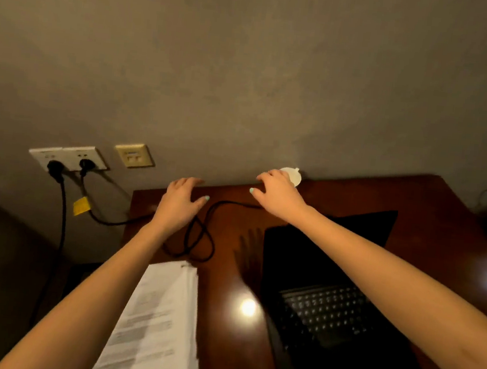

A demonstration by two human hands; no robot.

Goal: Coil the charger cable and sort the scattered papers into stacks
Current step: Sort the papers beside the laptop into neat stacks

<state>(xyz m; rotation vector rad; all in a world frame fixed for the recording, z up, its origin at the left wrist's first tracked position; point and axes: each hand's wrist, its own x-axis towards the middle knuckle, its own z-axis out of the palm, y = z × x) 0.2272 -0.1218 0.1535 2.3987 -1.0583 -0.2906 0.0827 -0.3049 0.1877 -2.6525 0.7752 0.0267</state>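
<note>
Left hand and right hand hover mid-frame, fingers loose, holding nothing, above the looped cable; papers lie below, laptop lower right.

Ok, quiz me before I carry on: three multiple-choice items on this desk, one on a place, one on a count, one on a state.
1. Where does the stack of white printed papers lie?
A. left of the open black laptop
B. on its keyboard
C. behind it, against the wall

2. How many black plugs sit in the white wall socket plate?
A. one
B. two
C. three

3. How does the thin black charger cable lie?
A. wound into a tied bundle
B. in loose loops on the reddish-brown wooden desk
C. draped over the keyboard

Answers:
1 A, the sheets lie beside the laptop's left edge.
2 B, two plugs sit side by side in the plate.
3 B, slack loops sprawl on the wood beyond the papers.
</note>
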